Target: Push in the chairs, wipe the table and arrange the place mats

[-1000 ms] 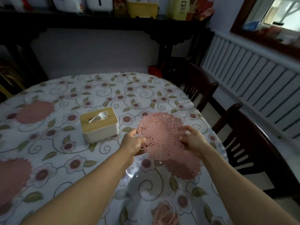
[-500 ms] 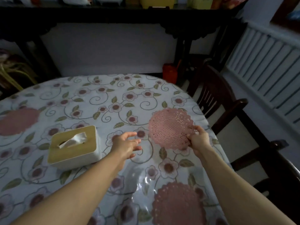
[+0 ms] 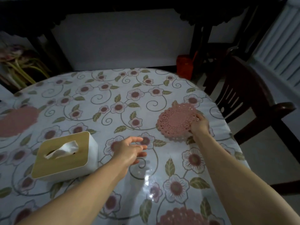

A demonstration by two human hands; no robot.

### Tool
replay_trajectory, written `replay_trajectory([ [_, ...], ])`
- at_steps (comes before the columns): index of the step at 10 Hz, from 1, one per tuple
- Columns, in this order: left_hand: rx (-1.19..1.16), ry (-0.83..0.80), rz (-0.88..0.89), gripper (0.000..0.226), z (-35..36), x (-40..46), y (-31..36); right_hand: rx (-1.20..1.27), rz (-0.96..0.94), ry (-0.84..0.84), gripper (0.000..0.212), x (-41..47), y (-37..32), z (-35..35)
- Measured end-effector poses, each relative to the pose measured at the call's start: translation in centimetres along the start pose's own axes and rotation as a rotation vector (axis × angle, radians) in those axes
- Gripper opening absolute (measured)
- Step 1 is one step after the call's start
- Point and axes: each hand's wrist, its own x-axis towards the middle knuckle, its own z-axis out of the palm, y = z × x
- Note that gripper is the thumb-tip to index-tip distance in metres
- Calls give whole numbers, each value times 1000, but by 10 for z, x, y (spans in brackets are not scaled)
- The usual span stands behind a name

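Note:
A round table (image 3: 100, 88) under a flowered plastic cloth fills the view. My right hand (image 3: 199, 125) pinches the right edge of a pink lace place mat (image 3: 176, 120), which hovers low over the table's right side. My left hand (image 3: 129, 149) floats over the middle of the table with fingers spread, holding nothing. Another pink mat (image 3: 181, 215) lies at the near edge, and a third (image 3: 16, 120) at the far left. A dark wooden chair (image 3: 246, 101) stands by the table's right side.
A white tissue box (image 3: 65, 155) with a wooden lid sits on the table left of my left hand. Behind the table stands a dark sideboard (image 3: 113, 4), with a red object (image 3: 185, 66) on the floor and a white radiator (image 3: 279, 44) at the right.
My left hand has let go of the pink mat and drawn back to the middle. My right hand alone has carried the mat farther out toward the table's right side.

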Motion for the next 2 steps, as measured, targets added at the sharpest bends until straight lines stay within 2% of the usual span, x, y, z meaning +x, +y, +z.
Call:
replay_trajectory([
  [1, 28, -24, 12, 23, 2, 0, -3, -230, -51, -61, 57, 0, 4, -3],
  [2, 32, -4, 16, 24, 3, -5, -3, -340, -139, -30, 74, -11, 4, -10],
])
